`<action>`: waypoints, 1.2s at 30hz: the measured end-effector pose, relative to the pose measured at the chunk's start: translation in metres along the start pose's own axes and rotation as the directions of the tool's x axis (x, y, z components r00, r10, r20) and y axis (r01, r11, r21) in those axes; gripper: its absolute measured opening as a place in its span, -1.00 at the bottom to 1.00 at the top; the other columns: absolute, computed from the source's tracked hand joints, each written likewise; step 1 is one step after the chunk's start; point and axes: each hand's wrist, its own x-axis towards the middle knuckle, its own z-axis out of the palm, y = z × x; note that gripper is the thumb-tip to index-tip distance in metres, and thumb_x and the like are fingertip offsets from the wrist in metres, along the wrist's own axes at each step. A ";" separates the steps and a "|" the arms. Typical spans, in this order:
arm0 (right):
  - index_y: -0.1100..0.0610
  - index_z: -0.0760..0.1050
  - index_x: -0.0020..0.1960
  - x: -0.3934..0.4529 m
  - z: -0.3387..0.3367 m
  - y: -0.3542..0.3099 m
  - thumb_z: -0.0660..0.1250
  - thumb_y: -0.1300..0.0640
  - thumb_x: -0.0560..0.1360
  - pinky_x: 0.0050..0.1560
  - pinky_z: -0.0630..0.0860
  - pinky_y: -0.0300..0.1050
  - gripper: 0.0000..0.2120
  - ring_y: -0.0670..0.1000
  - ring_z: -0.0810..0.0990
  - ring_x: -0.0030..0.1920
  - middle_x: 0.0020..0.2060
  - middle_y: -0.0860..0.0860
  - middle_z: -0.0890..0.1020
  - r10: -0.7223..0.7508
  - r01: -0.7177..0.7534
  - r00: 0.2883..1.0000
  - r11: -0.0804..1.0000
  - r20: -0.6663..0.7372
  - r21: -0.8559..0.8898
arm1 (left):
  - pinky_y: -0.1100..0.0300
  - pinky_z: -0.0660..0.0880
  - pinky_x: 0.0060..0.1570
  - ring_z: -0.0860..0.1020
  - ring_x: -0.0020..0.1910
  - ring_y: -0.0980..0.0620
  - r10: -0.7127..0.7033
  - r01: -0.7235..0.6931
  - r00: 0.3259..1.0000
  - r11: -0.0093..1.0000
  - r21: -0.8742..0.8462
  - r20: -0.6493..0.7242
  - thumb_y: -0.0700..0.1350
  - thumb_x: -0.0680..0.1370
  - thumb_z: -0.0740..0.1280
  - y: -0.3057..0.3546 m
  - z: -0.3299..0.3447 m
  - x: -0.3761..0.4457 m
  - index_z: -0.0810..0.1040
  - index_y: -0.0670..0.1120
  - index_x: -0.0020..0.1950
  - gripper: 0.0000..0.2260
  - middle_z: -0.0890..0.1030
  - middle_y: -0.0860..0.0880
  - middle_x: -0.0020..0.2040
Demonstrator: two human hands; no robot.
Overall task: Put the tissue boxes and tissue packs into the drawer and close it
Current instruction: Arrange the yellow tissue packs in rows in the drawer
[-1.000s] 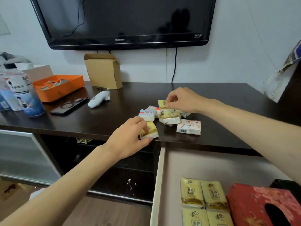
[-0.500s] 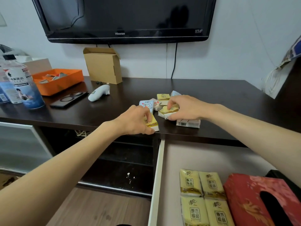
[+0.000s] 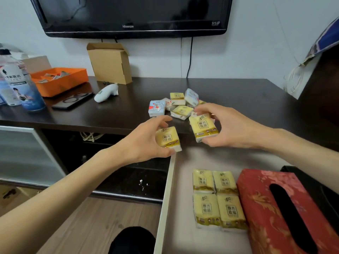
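My left hand (image 3: 145, 142) grips a yellow tissue pack (image 3: 167, 138) just off the cabinet's front edge, above the open drawer's left wall (image 3: 166, 197). My right hand (image 3: 229, 125) holds a second yellow tissue pack (image 3: 202, 127) over the back of the drawer. Several small tissue packs (image 3: 177, 106) lie in a loose pile on the dark cabinet top (image 3: 238, 99), among them a blue-and-white one (image 3: 156, 108). In the drawer lie several yellow packs (image 3: 217, 198) in a block, with a red tissue box (image 3: 271, 211) to their right.
On the cabinet's left stand an orange tray (image 3: 60, 81), a water bottle (image 3: 20, 83), a black phone (image 3: 73, 100) and a white thermometer (image 3: 106, 93). A cardboard box (image 3: 110, 63) stands at the wall under the TV (image 3: 132, 13). A black object (image 3: 311, 182) sits behind the red box.
Both hands have lifted a yellow pack each off the cabinet top and drawn them toward me, over the drawer's edge. The view tilted slightly down.
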 end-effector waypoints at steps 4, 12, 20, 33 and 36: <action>-0.19 0.40 0.32 -0.066 0.012 -0.001 0.54 -0.18 0.24 0.26 0.56 0.02 -0.31 -0.11 0.62 0.20 0.19 -0.24 0.58 0.080 -0.086 0.991 0.995 0.110 0.050 | 0.49 0.45 -0.08 0.54 0.03 0.36 -0.002 0.013 0.991 0.997 -0.080 0.135 -0.06 0.35 0.59 0.027 0.032 -0.041 0.33 0.12 0.44 -0.26 0.49 0.20 0.20; -0.32 0.29 0.11 -0.151 0.042 -0.005 0.37 -0.59 0.19 0.05 0.36 -0.31 -0.37 -0.30 0.40 0.13 0.03 -0.39 0.43 0.095 0.018 0.915 0.961 0.392 -0.275 | 0.34 0.49 -0.04 0.46 0.04 0.28 0.051 -0.089 0.885 0.994 0.060 0.463 0.28 0.30 0.53 0.060 0.086 -0.096 0.41 0.20 0.20 -0.44 0.50 0.22 0.10; -0.20 0.36 -0.05 -0.159 0.053 -0.008 0.27 -0.57 0.32 0.52 -0.23 -0.22 -0.51 -0.26 0.43 0.10 -0.04 -0.28 0.48 0.032 0.151 0.874 0.931 0.484 -0.333 | 0.44 0.34 0.03 0.41 0.12 0.26 0.213 -0.241 0.835 0.970 -0.010 0.507 0.23 0.43 0.47 0.062 0.099 -0.101 0.48 0.10 0.18 -0.58 0.50 0.21 0.10; -0.14 0.59 0.05 -0.162 0.058 -0.007 0.05 -0.41 0.58 0.57 -0.23 -0.07 -0.53 -0.22 0.45 0.11 -0.10 -0.21 0.57 0.027 0.206 0.844 0.906 0.536 -0.369 | 0.59 0.22 -0.03 0.45 0.18 0.14 0.216 -0.365 0.784 0.919 0.151 0.582 -0.07 0.50 0.47 0.054 0.116 -0.092 0.54 0.01 0.34 -0.59 0.49 0.08 0.25; -0.15 0.57 -0.01 -0.159 0.055 -0.007 0.09 -0.34 0.59 0.52 0.05 -0.12 -0.62 -0.21 0.46 0.04 -0.13 -0.22 0.56 -0.017 0.216 0.872 0.910 0.490 -0.354 | 0.36 0.37 0.16 0.45 0.23 0.11 0.252 -0.406 0.795 0.897 0.175 0.551 -0.03 0.48 0.49 0.053 0.122 -0.091 0.55 0.05 0.31 -0.59 0.49 0.09 0.23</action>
